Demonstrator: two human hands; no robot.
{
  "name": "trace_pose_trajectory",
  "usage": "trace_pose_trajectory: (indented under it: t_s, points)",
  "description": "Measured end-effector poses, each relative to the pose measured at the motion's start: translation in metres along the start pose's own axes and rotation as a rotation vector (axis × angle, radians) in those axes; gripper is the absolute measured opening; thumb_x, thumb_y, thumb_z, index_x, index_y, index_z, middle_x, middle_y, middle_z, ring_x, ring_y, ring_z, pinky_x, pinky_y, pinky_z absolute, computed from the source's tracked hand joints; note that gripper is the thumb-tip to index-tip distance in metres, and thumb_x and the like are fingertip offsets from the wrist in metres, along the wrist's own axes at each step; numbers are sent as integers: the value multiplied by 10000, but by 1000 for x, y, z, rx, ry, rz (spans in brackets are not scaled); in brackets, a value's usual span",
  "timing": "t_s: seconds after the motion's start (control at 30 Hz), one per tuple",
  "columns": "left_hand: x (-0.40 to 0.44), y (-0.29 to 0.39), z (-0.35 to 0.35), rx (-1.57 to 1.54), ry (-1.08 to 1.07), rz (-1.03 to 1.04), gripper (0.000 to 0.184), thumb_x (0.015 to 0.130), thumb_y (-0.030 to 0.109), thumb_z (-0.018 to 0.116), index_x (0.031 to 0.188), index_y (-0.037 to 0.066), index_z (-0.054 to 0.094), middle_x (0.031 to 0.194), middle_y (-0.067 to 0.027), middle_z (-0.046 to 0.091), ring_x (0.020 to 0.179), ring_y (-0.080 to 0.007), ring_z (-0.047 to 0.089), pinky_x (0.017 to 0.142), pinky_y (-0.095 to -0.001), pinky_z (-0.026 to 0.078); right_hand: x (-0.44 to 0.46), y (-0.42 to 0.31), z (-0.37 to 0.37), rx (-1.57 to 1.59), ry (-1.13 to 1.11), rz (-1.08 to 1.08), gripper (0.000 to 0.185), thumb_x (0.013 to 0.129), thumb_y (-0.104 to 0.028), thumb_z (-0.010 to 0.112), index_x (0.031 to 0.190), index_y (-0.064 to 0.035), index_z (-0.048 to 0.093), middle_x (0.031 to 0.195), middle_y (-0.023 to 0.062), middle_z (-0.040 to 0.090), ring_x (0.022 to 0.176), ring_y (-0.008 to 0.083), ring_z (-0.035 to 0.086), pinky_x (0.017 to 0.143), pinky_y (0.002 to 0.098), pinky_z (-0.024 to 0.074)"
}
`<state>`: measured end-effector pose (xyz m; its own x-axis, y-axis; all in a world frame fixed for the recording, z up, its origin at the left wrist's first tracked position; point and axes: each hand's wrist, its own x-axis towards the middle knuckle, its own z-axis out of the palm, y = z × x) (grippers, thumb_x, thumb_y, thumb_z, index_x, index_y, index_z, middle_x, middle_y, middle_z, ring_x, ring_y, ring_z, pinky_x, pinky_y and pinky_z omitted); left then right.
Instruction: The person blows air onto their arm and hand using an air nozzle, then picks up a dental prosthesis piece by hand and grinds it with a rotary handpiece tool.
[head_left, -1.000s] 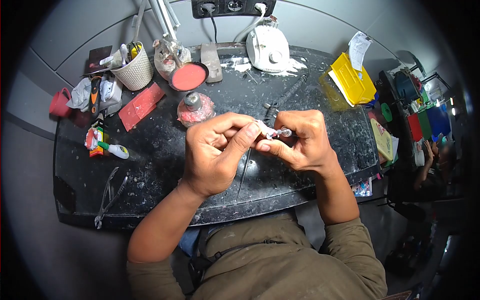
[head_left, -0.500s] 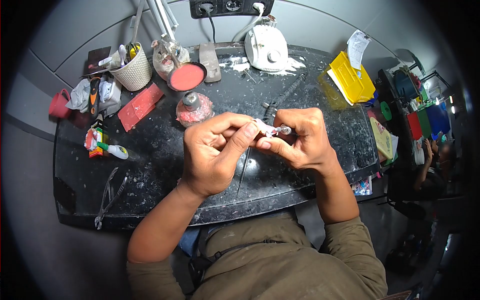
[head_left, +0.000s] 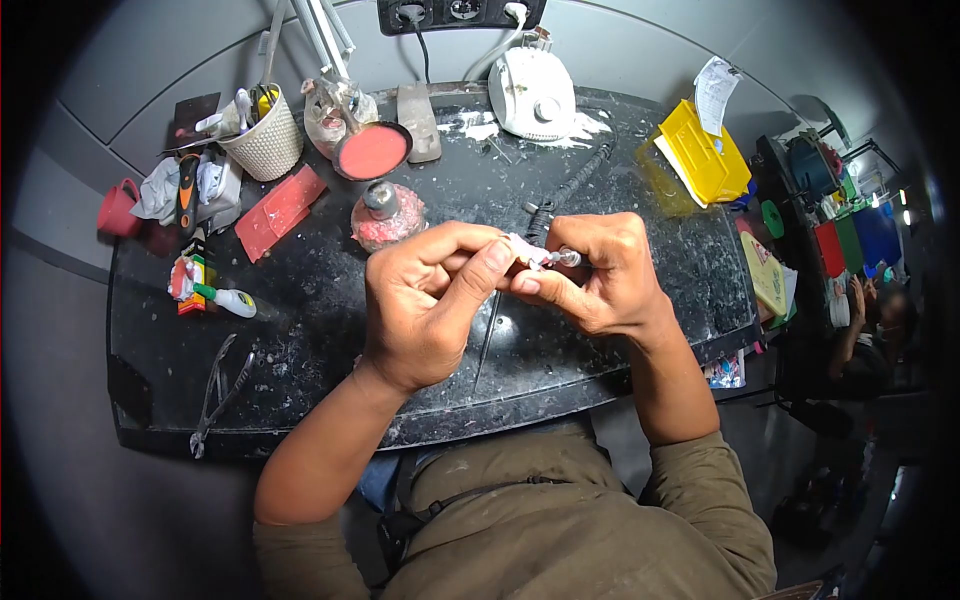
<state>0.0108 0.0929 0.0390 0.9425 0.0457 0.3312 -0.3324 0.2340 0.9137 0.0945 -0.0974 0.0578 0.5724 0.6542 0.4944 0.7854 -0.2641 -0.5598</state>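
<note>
While my left hand [head_left: 420,310] pinches the small pink-and-white piece [head_left: 524,250] between thumb and fingers, my right hand [head_left: 605,275] stays clamped on a shiny tool [head_left: 568,257] beside it, both grips barely changed. The piece's long axis slants down rightward, one end towards the tool. Beyond stands a white machine [head_left: 533,95].

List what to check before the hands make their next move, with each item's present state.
1. Left hand gripping the pink-and-white piece: ok.
2. Right hand gripping the shiny item: ok.
3. Pliers well back from the table's near edge: not ok, their head reaches it.
4. Pliers apart from both hands: ok.
5. White box switched on: cannot tell.
</note>
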Motion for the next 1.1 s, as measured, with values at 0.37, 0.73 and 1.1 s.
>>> trace_pose_trajectory:
  t_s: [0.37, 0.73, 1.1]
  points:
    - [6, -12, -8, 206, 11, 228, 182, 1013, 21, 555, 1118, -101, 640, 1085, -243, 709, 983, -254, 712, 894, -352, 573, 2, -2, -12, 21, 69, 26, 299, 798, -202, 819, 757, -32, 577, 596, 52, 507, 490, 132, 469, 465, 298, 366]
    - [11, -13, -10, 56, 10, 293, 150, 1030, 75, 536, 1079, -64, 569, 1052, -273, 691, 908, -292, 718, 871, -390, 568, -1, 1, -8, 48, 108, 22, 137, 904, -40, 674, 1016, 25, 631, 874, 145, 675, 760, 265, 681, 691, 349, 528]
    - [3, -10, -9, 41, -111, 47, 203, 1023, 119, 571, 1003, -75, 626, 925, -139, 675, 797, -135, 629, 731, -273, 514, -3, -11, 1, -170, 25, -79, 595, 708, -535, 854, 624, -68, 494, 552, 86, 504, 472, 274, 532, 444, 368, 397]
